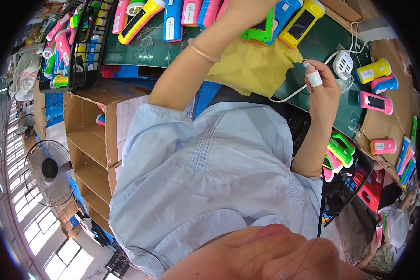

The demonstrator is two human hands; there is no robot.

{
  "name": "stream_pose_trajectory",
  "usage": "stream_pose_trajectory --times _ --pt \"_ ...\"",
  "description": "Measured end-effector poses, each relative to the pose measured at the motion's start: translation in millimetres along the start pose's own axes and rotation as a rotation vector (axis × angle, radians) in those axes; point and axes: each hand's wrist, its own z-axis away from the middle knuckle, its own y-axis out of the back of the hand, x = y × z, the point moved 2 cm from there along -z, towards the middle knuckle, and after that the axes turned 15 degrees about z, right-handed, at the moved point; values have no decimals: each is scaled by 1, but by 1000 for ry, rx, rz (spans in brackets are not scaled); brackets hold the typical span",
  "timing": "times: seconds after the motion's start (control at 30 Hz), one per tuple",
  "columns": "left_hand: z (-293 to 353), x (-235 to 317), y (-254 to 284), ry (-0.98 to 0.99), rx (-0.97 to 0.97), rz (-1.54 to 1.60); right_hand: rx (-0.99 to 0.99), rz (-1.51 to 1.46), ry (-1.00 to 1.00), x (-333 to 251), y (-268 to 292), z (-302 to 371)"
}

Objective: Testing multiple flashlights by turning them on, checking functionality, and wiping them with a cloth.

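Note:
My left hand (252, 8) reaches to the far edge of the view, over a row of coloured flashlights. Its fingers are cut off by the upper edge. Just below it lies a green-edged flashlight (260, 35) with a dark panel, partly covered; whether I grip it cannot be seen. My right hand (324, 88) is raised above the table's right part, its thumb and fingers pinched together. A white band (314, 78) wraps the thumb, and a small grey-tipped piece (306, 63) shows at the fingertips, too small to name. A yellow cloth (252, 65) lies between my arms.
A white cable (284, 99) runs past my right hand towards a white multi-port charger (343, 64). Yellow, blue and pink flashlights (374, 70) stand on cardboard at right. A black basket (86, 56) of flashlights is at left, above cardboard shelves (86, 119). Another basket (340, 182) sits lower right.

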Motion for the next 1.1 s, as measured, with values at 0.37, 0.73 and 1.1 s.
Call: stream_pose_trajectory --times 0.37,0.73,1.1 --pt "61 -15 -16 396 -291 570 194 820 685 -54 -33 -9" --pt "44 9 1 -69 -635 845 -475 534 605 -75 -25 13" --pt "76 -17 -5 330 -163 1288 -209 716 1250 -40 -38 43"
